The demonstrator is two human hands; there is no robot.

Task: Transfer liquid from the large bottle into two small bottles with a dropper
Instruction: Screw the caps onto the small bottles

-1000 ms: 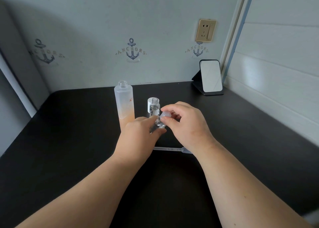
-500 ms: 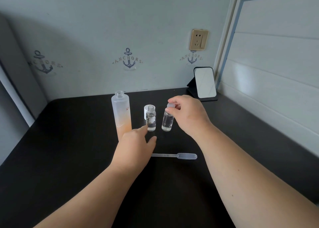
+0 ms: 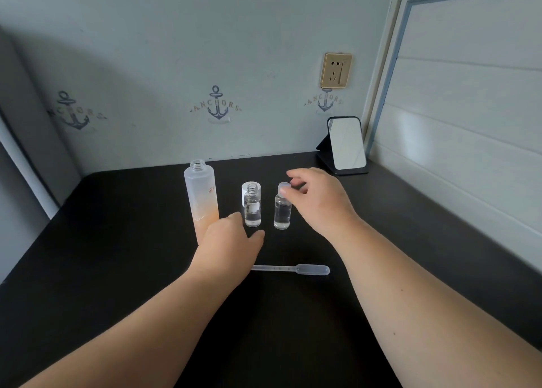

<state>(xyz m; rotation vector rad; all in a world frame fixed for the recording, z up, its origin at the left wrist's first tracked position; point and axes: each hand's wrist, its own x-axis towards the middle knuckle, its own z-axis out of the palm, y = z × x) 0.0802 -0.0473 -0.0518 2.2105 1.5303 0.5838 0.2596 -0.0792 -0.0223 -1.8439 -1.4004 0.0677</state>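
Observation:
The tall frosted large bottle (image 3: 201, 194) stands uncapped on the black table (image 3: 117, 255), with pale orange liquid in its lower part. To its right stand two small clear bottles: one with an open neck (image 3: 252, 208) and one with a translucent cap (image 3: 282, 211). My left hand (image 3: 231, 244) rests on the table just in front of the large bottle and the open small bottle, fingers relaxed, holding nothing. My right hand (image 3: 318, 200) hovers beside the capped bottle with fingers spread; only the thumb tip touches the cap. The plastic dropper (image 3: 293, 269) lies on the table nearer to me.
A white cap (image 3: 245, 191) stands right behind the open small bottle. A small standing mirror (image 3: 347, 144) sits at the back right corner. The wall carries a socket (image 3: 336, 70). White panelling borders the table on the right.
My right hand set the capped small bottle down to the right of the open one and loosened its pinch on the cap. My left hand let go and settled on the table.

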